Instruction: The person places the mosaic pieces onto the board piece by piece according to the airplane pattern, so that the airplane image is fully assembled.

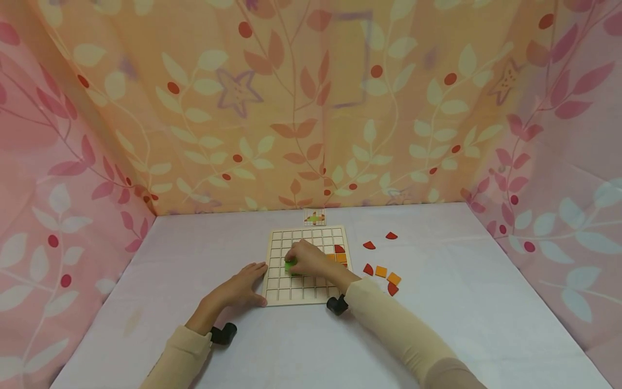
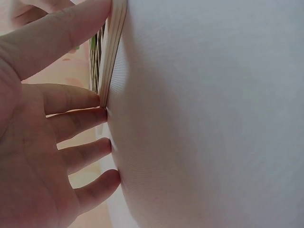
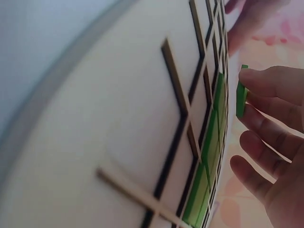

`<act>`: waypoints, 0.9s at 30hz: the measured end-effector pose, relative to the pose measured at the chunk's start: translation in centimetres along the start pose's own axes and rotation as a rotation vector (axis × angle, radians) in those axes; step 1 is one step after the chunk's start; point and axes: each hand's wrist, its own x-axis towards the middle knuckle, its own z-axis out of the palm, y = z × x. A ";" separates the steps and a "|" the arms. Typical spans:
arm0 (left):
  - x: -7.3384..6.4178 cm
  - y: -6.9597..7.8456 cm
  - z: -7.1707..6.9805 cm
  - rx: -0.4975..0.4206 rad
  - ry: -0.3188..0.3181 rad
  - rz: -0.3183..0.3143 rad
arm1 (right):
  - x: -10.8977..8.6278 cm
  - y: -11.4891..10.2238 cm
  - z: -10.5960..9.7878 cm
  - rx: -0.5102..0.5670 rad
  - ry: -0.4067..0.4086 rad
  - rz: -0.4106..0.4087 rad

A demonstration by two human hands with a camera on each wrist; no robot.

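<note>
A square wooden grid board [image 1: 282, 296] lies on the white table. My left hand [image 1: 240, 286] is at its left side, fingers extended; in the left wrist view the thumb and fingertips [image 2: 97, 99] meet the board's edge. Over the middle of the board, my right hand [image 1: 308, 259] pinches a small green tile [image 3: 241, 102] between thumb and fingers, raised off the grid. Below that tile, several green tiles [image 3: 202, 183] sit in the grid cells. Toward the board's right side are a red quarter-circle tile [image 1: 339, 249] and orange square tiles [image 1: 342, 258], partly hidden by my right hand and wrist.
A small pattern card [image 1: 315, 217] lies beyond the board's far edge. Right of the board are loose red quarter-circle tiles [image 1: 369, 245] and two orange square tiles [image 1: 381, 272]. Floral cloth [image 1: 291, 135] hangs along the table's back and both sides.
</note>
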 end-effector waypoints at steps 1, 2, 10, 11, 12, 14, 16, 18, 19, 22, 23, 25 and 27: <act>0.0 0.0 0.0 0.001 0.000 0.004 | 0.0 -0.1 0.1 -0.004 -0.007 0.002; 0.0 0.0 0.0 -0.001 0.000 0.003 | 0.1 -0.3 0.2 -0.011 -0.011 0.003; 0.2 0.0 0.1 0.004 -0.007 -0.017 | 0.1 -1.5 0.4 -0.052 -0.042 0.018; 0.2 0.0 0.2 0.005 -0.007 -0.018 | 0.1 -1.5 0.5 -0.055 -0.045 0.018; 0.2 0.0 0.2 0.002 -0.007 -0.022 | 0.1 -1.6 0.6 -0.062 -0.049 0.018; 0.2 0.0 0.2 -0.004 -0.005 -0.027 | 0.2 -1.6 0.7 -0.077 -0.049 0.016; 0.2 0.0 0.1 -0.003 -0.002 -0.026 | 0.3 -1.6 0.8 -0.085 -0.044 0.018; 0.2 0.1 0.1 -0.007 0.000 -0.026 | 0.3 -1.6 0.9 -0.092 -0.041 0.022; 0.1 0.1 0.1 -0.003 0.001 -0.022 | 0.4 -1.5 0.9 -0.093 -0.038 0.025; 0.1 0.2 0.0 -0.001 -0.002 -0.017 | 0.4 -1.5 1.0 -0.098 -0.034 0.033; 0.1 0.2 0.0 0.000 -0.002 -0.013 | 0.4 -1.5 1.0 -0.101 -0.033 0.033; 0.0 0.3 -0.1 0.004 -0.004 -0.010 | 0.4 -1.5 1.0 -0.107 -0.031 0.032; 0.0 0.3 -0.1 0.006 -0.004 -0.007 | 0.4 -1.5 1.0 -0.112 -0.033 0.028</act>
